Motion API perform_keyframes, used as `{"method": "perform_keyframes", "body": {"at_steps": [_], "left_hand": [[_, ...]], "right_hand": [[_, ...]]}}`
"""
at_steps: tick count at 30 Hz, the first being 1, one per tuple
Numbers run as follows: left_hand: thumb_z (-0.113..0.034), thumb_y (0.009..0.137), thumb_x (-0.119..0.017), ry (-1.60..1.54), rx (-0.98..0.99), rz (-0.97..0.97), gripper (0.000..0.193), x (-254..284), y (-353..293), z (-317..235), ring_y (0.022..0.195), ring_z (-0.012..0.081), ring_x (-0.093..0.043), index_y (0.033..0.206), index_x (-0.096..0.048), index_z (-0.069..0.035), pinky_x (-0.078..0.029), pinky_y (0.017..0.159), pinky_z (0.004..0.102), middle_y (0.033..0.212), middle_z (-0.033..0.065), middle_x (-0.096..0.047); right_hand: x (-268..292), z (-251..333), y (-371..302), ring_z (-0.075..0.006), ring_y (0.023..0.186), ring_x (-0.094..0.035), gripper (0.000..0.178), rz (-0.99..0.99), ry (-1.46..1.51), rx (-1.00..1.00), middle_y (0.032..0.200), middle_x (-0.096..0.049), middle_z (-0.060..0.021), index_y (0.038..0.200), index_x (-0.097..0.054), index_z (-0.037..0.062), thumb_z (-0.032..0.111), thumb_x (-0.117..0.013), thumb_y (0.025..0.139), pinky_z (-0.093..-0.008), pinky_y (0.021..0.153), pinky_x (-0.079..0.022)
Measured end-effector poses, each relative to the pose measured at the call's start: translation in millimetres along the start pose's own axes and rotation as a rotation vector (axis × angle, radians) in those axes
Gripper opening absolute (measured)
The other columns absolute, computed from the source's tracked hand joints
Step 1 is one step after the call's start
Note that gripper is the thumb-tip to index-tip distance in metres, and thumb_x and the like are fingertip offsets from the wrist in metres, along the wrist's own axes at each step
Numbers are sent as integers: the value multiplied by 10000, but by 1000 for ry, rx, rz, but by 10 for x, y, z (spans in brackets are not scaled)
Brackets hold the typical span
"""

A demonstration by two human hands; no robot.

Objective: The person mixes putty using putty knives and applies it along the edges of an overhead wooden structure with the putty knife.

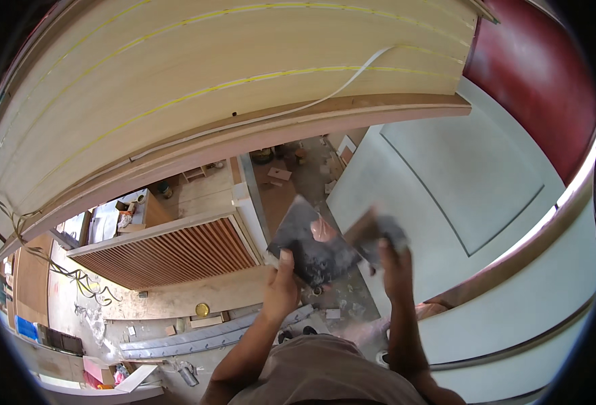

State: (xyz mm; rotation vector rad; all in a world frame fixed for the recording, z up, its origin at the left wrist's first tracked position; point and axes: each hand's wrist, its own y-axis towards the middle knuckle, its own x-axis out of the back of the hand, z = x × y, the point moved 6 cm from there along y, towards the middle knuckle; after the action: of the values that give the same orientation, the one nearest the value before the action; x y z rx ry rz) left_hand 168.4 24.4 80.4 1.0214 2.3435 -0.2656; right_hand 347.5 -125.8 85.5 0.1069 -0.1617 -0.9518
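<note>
My left hand (282, 291) grips the near edge of a dark, smeared putty board (299, 237), its thumb lying on top. A lump of pinkish putty (323, 229) sits on the board's upper right part. To the right, my right hand (396, 270) is closed round a broad putty knife (363, 231), blurred by motion. The knife's blade points left toward the board and lies close to its right corner; whether they touch I cannot tell.
Ahead runs a pale wooden panel (210, 61) with yellow lines and a loose white strip (348, 84). At right leans a large light grey panel (446, 169). A slatted wooden panel (169, 253), hanging cables (58, 266) and long grey strips (203, 337) are at left.
</note>
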Motion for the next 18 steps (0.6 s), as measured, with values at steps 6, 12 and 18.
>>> {"method": "perform_keyframes", "body": {"at_steps": [6, 12, 18], "left_hand": [[-230, 1035, -463, 412, -348, 54, 329, 91, 5, 25, 999, 159, -550, 1228, -526, 30, -435, 860, 294, 1127, 65, -594], [-100, 982, -499, 827, -794, 272, 398, -357, 201, -255, 1190, 344, -544, 1365, -440, -8, -442, 967, 388, 1265, 245, -533], [104, 758, -614, 1149, -994, 561, 693, -417, 314, -275, 1298, 393, -461, 1376, -508, -193, -421, 1053, 453, 1363, 236, -465]], "right_hand": [[33, 466, -358, -156, 456, -518, 281, -279, 717, -223, 808, -627, -72, 1095, -557, 35, 209, -574, 874, -255, 360, -360], [5, 616, -252, -162, 488, -569, 228, -147, 813, -276, 760, -617, -70, 1034, -592, 8, 131, -589, 842, -241, 382, -407], [-17, 461, -202, -227, 829, -675, 330, 105, 460, -154, 994, -653, -149, 1107, -600, 1, 159, -688, 830, -351, 687, -549]]}}
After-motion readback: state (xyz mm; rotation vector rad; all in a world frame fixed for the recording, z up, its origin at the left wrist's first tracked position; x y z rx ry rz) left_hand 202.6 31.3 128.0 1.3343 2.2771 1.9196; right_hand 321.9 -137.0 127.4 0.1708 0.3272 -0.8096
